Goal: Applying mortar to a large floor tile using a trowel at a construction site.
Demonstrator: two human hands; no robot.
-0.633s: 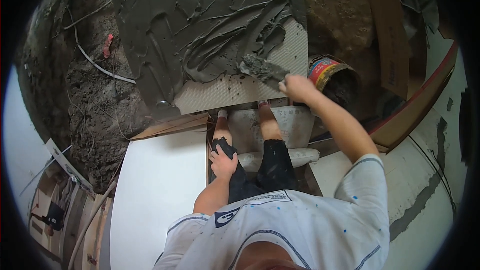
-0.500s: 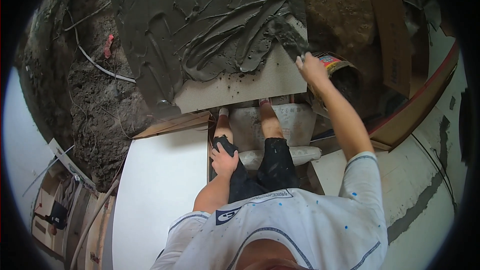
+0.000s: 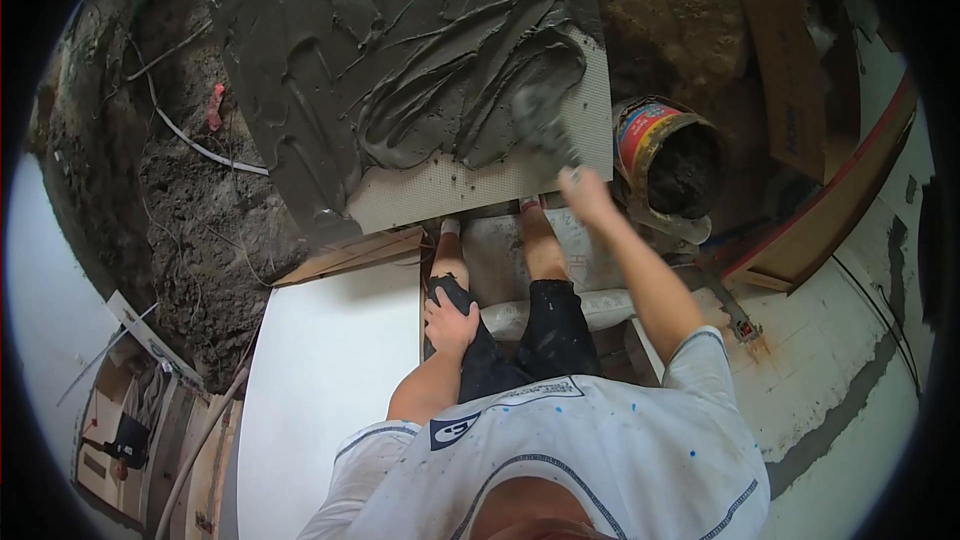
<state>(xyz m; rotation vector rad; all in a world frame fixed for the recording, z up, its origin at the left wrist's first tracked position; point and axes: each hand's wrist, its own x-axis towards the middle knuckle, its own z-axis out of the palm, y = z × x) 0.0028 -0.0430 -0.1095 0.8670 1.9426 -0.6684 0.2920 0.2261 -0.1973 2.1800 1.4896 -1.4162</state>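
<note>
My right hand point(image 3: 586, 194) is closed on the handle of a trowel point(image 3: 542, 122), whose blade is smeared by motion. The blade lies over wet grey mortar point(image 3: 400, 50) near the right edge of a large pale tile point(image 3: 432, 190) with a fine grid texture. Mortar covers most of that tile in thick ridges. Bare surface shows along its near edge and right side. My left hand point(image 3: 450, 326) rests with spread fingers on my left knee, over the black shorts point(image 3: 560, 325), and holds nothing.
A colourful bucket point(image 3: 640, 140) with dark mortar inside stands right of the tile. Rough dirt point(image 3: 205, 230) with a white hose point(image 3: 195, 148) lies left. A white board point(image 3: 325, 370) is near my left side. Pale sacks point(image 3: 490, 255) lie by my legs; cardboard point(image 3: 775, 50) stands far right.
My right hand and the trowel have moved left and nearer to me, away from the bucket. Mortar has spread toward the tile's right edge. My left hand has stayed on the knee.
</note>
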